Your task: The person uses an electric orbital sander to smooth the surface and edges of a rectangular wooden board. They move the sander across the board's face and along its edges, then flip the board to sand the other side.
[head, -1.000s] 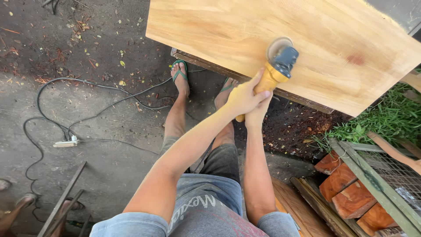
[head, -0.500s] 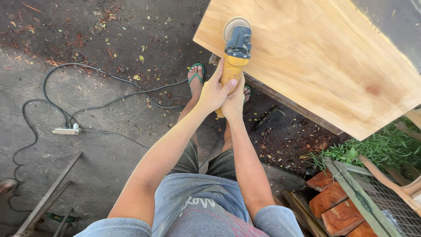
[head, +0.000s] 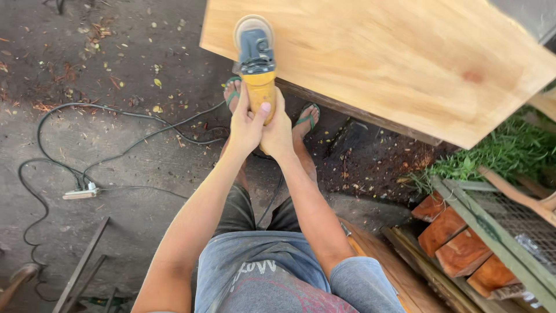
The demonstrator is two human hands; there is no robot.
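Both hands grip the yellow body of an angle grinder (head: 256, 61) with a dark blue-grey head. My left hand (head: 244, 123) wraps the handle from the left, and my right hand (head: 279, 134) clasps it from the right, touching the left. The grinder's round sanding disc rests flat on a large pale wooden board (head: 394, 58), near that board's left end and close to its front edge. My feet in green flip-flops (head: 307, 119) stand under the board's edge.
A black cable (head: 116, 145) loops over the dirt and concrete ground to a white power strip (head: 80, 193) at left. Reddish wood blocks (head: 457, 249), a green wire-mesh frame (head: 509, 226) and grass lie at right. Metal bars (head: 81, 266) sit at lower left.
The grinder has slid left along the board, from near its middle to its left end. Both hands stayed on the handle and the view shifted with them.
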